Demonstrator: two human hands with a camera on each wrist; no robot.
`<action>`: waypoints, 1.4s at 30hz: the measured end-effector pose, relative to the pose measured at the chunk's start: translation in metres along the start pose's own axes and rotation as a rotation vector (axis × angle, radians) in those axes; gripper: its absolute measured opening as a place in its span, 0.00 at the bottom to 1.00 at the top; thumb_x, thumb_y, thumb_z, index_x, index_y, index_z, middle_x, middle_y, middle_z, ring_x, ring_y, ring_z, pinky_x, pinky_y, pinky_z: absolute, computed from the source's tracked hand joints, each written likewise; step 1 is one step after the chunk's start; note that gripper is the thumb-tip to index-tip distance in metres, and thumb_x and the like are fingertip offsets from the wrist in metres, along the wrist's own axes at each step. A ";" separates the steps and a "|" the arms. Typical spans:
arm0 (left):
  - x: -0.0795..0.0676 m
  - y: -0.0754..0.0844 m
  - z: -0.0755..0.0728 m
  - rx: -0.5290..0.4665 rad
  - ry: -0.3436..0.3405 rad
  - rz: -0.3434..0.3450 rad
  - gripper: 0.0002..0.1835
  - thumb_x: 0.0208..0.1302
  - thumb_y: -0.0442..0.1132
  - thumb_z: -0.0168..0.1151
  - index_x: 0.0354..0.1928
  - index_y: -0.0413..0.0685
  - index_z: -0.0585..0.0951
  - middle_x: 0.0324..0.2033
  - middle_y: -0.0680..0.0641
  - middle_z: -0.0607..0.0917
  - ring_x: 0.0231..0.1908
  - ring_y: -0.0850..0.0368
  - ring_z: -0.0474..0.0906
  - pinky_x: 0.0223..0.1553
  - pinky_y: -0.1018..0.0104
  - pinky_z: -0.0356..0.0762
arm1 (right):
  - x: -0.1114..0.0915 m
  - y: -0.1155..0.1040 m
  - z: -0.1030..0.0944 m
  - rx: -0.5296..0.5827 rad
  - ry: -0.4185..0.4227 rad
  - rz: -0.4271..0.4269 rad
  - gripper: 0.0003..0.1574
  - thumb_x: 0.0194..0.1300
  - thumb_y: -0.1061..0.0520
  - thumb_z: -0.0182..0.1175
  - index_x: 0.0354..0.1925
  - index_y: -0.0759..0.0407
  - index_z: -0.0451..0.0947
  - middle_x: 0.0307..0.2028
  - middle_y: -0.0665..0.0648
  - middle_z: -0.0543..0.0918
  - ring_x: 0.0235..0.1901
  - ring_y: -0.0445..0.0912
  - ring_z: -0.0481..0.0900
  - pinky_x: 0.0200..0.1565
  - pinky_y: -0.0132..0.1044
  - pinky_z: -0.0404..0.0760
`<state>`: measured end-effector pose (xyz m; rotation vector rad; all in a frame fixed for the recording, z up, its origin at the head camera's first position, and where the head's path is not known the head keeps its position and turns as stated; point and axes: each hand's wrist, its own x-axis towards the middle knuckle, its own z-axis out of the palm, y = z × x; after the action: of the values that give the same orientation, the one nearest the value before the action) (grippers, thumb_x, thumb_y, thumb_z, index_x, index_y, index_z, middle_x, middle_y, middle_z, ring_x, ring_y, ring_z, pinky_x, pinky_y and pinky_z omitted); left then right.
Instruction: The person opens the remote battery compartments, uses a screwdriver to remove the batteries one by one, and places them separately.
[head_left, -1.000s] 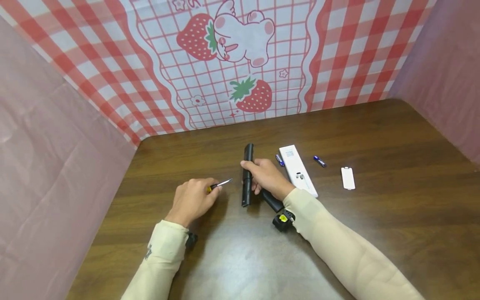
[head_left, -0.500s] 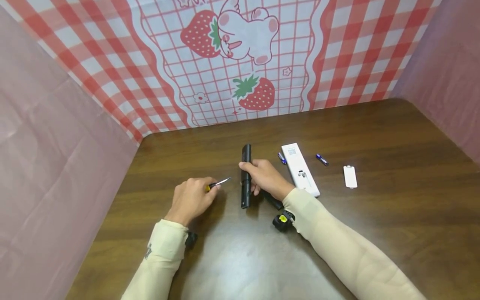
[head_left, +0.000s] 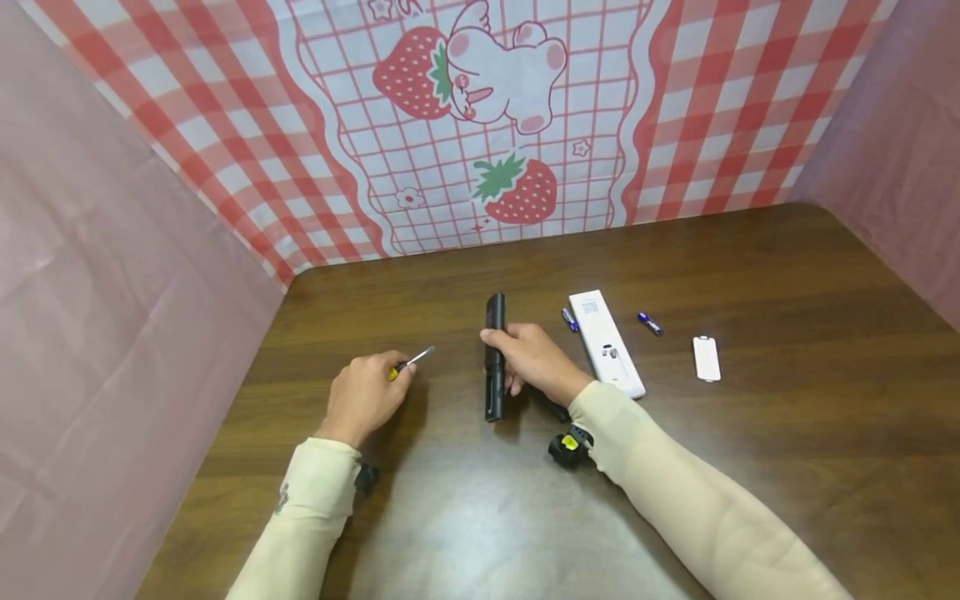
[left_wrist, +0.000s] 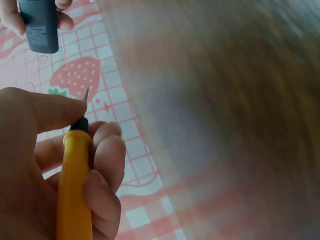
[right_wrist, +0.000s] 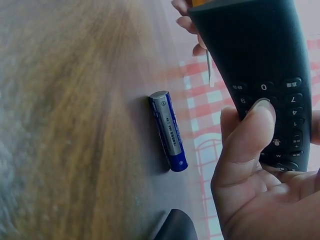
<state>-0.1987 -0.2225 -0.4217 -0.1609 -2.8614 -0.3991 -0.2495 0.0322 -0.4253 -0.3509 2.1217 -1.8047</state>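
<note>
In the head view my left hand (head_left: 363, 398) holds a small screwdriver (left_wrist: 75, 185); its yellow handle lies in the curled fingers, and the thin metal tip points away. My right hand (head_left: 542, 358) grips a black remote control (head_left: 495, 358) above the table. From the right wrist, the keypad shows, with the thumb (right_wrist: 252, 135) lying over its keys. A gap separates the screwdriver tip from the remote. Close to the right hand, a blue and silver AAA battery (right_wrist: 168, 132) lies on the wood.
A long white box (head_left: 606, 343) lies right of the right hand. A blue battery (head_left: 570, 320) is beside it, another battery (head_left: 651, 323) beyond. Further right is a small white plate (head_left: 706, 358). A dark object (head_left: 553, 406) is partly hidden under the right wrist. Checked cloth (head_left: 517, 192) hangs behind.
My left hand has moved left with the screwdriver, away from the remote. The right hand keeps holding the remote in nearly the same place. The head view has shifted slightly.
</note>
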 end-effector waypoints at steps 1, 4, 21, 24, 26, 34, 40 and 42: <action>0.000 -0.002 0.000 -0.007 0.007 -0.010 0.12 0.68 0.48 0.63 0.46 0.52 0.88 0.35 0.45 0.88 0.30 0.43 0.84 0.25 0.45 0.77 | 0.000 0.000 0.000 0.001 -0.003 0.001 0.25 0.75 0.44 0.53 0.39 0.66 0.77 0.20 0.59 0.79 0.14 0.46 0.75 0.18 0.38 0.77; 0.001 -0.007 -0.001 -0.014 0.027 -0.049 0.13 0.67 0.46 0.61 0.46 0.49 0.88 0.37 0.44 0.89 0.33 0.39 0.84 0.29 0.42 0.78 | 0.001 0.000 0.002 0.003 -0.016 0.007 0.25 0.75 0.43 0.53 0.40 0.66 0.77 0.20 0.59 0.78 0.14 0.47 0.75 0.18 0.38 0.78; 0.010 -0.019 -0.005 0.049 0.029 -0.205 0.17 0.67 0.50 0.56 0.49 0.52 0.87 0.40 0.42 0.88 0.36 0.36 0.84 0.29 0.42 0.76 | -0.001 0.001 -0.002 -0.017 -0.030 0.014 0.25 0.75 0.42 0.52 0.41 0.65 0.77 0.22 0.60 0.79 0.16 0.47 0.75 0.20 0.39 0.79; 0.012 -0.020 -0.005 0.063 0.020 -0.200 0.18 0.67 0.51 0.57 0.50 0.52 0.87 0.40 0.42 0.88 0.35 0.36 0.84 0.29 0.42 0.76 | 0.000 0.001 -0.003 -0.018 -0.033 0.013 0.25 0.75 0.43 0.52 0.41 0.65 0.77 0.22 0.60 0.79 0.16 0.47 0.75 0.20 0.39 0.79; 0.014 -0.021 -0.004 0.070 0.009 -0.191 0.18 0.68 0.51 0.57 0.50 0.52 0.87 0.40 0.41 0.88 0.36 0.35 0.84 0.30 0.41 0.76 | 0.000 0.001 -0.003 -0.019 -0.031 0.013 0.25 0.75 0.43 0.52 0.41 0.65 0.77 0.22 0.60 0.79 0.16 0.47 0.75 0.20 0.39 0.79; 0.019 -0.023 -0.002 0.075 -0.034 -0.162 0.17 0.68 0.52 0.57 0.50 0.54 0.87 0.41 0.41 0.88 0.37 0.35 0.84 0.31 0.41 0.76 | 0.000 0.002 -0.005 -0.015 -0.026 0.009 0.25 0.75 0.42 0.53 0.41 0.65 0.77 0.20 0.59 0.78 0.16 0.48 0.75 0.20 0.39 0.78; 0.022 -0.026 -0.001 0.073 -0.062 -0.173 0.18 0.68 0.52 0.56 0.51 0.55 0.86 0.43 0.40 0.88 0.40 0.35 0.84 0.32 0.40 0.76 | 0.000 0.003 -0.005 -0.017 -0.029 0.010 0.26 0.74 0.42 0.53 0.41 0.65 0.77 0.21 0.59 0.78 0.16 0.48 0.75 0.20 0.39 0.79; 0.023 -0.026 -0.001 0.082 -0.065 -0.173 0.17 0.68 0.52 0.56 0.51 0.56 0.87 0.42 0.40 0.88 0.40 0.34 0.84 0.32 0.40 0.76 | 0.000 0.003 -0.005 -0.017 -0.034 0.009 0.27 0.75 0.42 0.53 0.43 0.66 0.77 0.22 0.59 0.79 0.17 0.48 0.75 0.20 0.39 0.79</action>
<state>-0.2246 -0.2455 -0.4213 0.0912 -2.9606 -0.3129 -0.2519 0.0371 -0.4278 -0.3734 2.1141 -1.7641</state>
